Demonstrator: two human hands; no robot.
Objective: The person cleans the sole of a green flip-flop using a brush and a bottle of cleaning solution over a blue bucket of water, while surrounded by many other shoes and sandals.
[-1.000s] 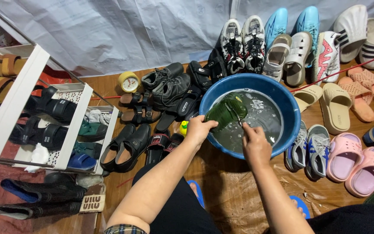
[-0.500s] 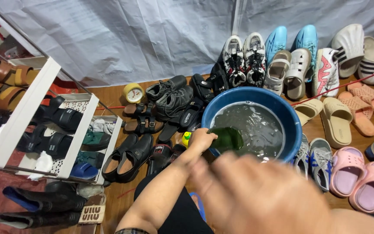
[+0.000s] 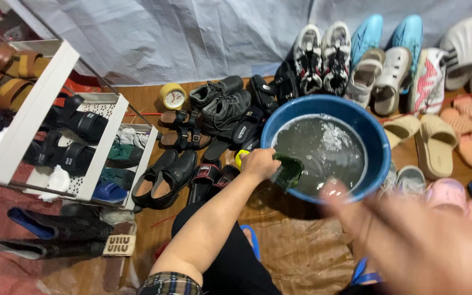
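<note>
My left hand [image 3: 259,163] grips a dark green shoe [image 3: 287,171] at the near left rim of a blue basin [image 3: 377,141] filled with murky, soapy water. The shoe hangs half over the rim, its toe pointing into the basin. My right hand [image 3: 411,240] is close to the camera at the lower right, strongly blurred, fingers apart, with nothing seen in it. It sits in front of the basin's near edge.
Black shoes and sandals [image 3: 176,175] lie left of the basin. A white shoe rack [image 3: 45,114] stands at the left, boots [image 3: 55,240] below it. Sneakers, clogs and slides [image 3: 400,65] line the back and right. A yellow tape roll [image 3: 172,96] sits near the tarp wall.
The green shoe was lifted out of the water to the basin's near left rim. My right hand left the basin and swung toward the camera, now lower right.
</note>
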